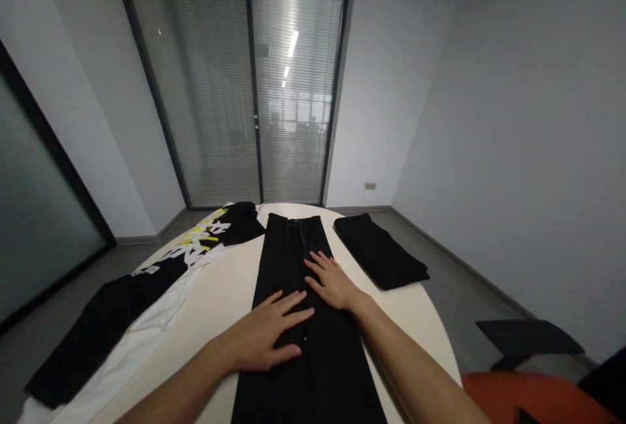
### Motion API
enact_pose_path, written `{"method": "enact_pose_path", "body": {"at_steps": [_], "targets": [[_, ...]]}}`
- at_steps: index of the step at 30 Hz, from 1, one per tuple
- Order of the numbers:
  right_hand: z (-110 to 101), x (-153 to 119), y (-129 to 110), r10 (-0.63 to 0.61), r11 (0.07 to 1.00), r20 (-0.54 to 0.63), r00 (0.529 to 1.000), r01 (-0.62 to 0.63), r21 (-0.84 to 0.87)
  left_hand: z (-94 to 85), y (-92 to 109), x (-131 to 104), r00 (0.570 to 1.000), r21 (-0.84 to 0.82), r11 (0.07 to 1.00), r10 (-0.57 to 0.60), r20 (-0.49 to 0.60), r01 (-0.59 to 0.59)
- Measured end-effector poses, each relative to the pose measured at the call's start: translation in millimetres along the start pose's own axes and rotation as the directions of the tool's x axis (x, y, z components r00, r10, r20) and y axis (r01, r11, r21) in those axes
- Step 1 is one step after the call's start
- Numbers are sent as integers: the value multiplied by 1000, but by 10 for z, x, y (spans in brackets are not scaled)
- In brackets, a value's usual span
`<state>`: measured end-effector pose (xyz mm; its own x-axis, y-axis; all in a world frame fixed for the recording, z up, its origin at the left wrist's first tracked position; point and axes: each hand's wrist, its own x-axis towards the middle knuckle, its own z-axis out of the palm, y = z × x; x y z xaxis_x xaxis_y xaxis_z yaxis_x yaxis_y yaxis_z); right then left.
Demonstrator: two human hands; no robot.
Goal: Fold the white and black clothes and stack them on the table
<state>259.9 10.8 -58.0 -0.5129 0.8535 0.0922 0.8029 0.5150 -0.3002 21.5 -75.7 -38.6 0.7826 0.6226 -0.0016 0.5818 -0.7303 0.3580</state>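
Note:
A pair of black trousers (288, 254) lies lengthwise on the round cream table (222, 293), its waistband at the far end and its legs running toward me past the lower edge of the view. My left hand (267, 333) rests flat on the trousers, palm down with fingers spread. Farther up, my right hand (330, 280) lies on them too, its fingers apart and pointing left. Neither hand grips the cloth.
Right of the trousers sits a folded black garment (379, 251). Along the table's left side lie black clothing with white and yellow lettering (161, 267) and white cloth (161, 313). An orange chair (523, 398) with a black armrest (531, 337) stands at lower right.

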Motion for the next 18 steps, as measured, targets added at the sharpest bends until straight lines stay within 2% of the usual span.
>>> {"method": "enact_pose_path", "body": {"at_steps": [4, 9, 13, 18], "targets": [[2, -69, -141, -24, 999, -58, 998, 23, -25, -14, -12, -4, 1000, 15, 1000, 6, 9, -6], [59, -110, -199, 1, 1000, 14, 1000, 0, -16, -37, -4, -9, 1000, 18, 1000, 14, -20, -13], [21, -119, -192, -18, 999, 36, 999, 19, -40, -35, 33, -25, 999, 22, 999, 38, -33, -38], [-17, -117, -262, 50, 995, -30, 998, -53, -90, -39, 64, -35, 996, 9, 998, 70, -47, -70]]}}
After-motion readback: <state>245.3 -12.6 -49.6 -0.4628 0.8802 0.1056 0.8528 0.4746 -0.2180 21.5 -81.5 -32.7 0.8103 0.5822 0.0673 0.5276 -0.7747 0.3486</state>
